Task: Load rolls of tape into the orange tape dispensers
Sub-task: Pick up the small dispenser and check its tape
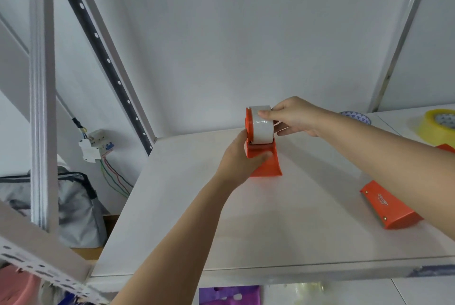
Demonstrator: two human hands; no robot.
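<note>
White walls and a metal shelf frame (41, 98) stand around a pale table (246, 218), and some wires hang at the left below a small electric box (96, 146).

On the table, near the back edge, stands an orange tape dispenser (264, 162) with a white roll of tape (262, 125) sitting on its wheel. The left hand (240, 159) is closed around the body of the dispenser, with the thumb pressed on the front, so it holds the dispenser steady. The right hand (293, 117) is closed on the roll: the thumb lies over the top of the roll and the other fingers are at the right side of it. The roll seems almost fully pushed on, but I cannot tell if it is seated to the end.

A second dispenser (389, 206) lies on the table at the right, without a roll, partly behind the right forearm. A yellow roll (435, 127) lies well apart at the far right.

I think the roll is light but stiff, with a smooth, slippery outside. It is better to hold it by the two flat sides or the rim, not to squeeze the middle. The dispenser looks like hard plastic and light, so it can slide; one hand should keep it down while the other pushes.
</note>
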